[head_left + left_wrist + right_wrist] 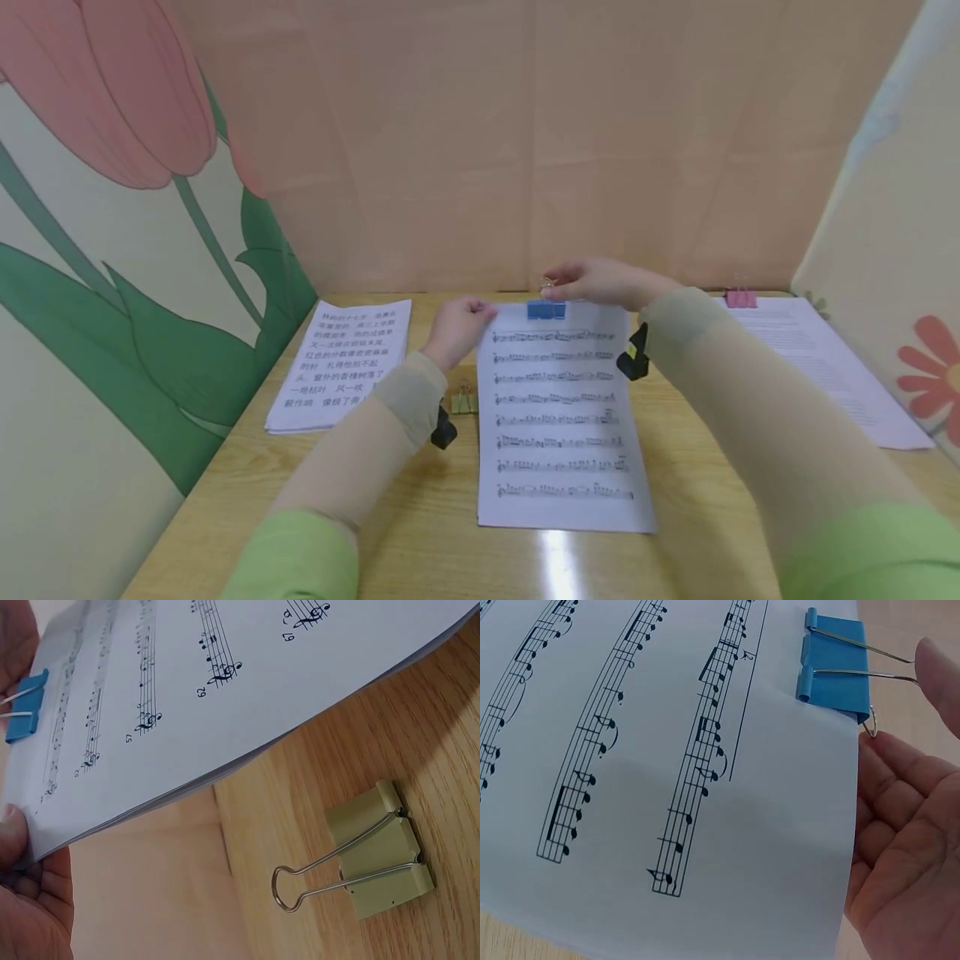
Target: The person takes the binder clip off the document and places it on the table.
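Note:
A stack of sheet music (555,429) is raised at its top end above the table in the head view. My left hand (456,330) pinches its top left corner between thumb and fingers. A blue binder clip (546,311) sits on the top edge, its jaws around the paper. My right hand (603,283) holds the clip's wire handles, with the thumb at the front handle and a fingertip at the rear one, as the right wrist view shows. An olive-green binder clip (379,855) lies on the table below the left edge of the sheets.
On the left of the wooden table (408,508) lies a stack of pages with Chinese text (337,358). At the right are printed pages (810,358) with a pink binder clip (741,298) on their top edge. A cloth-like backdrop (525,150) stands behind.

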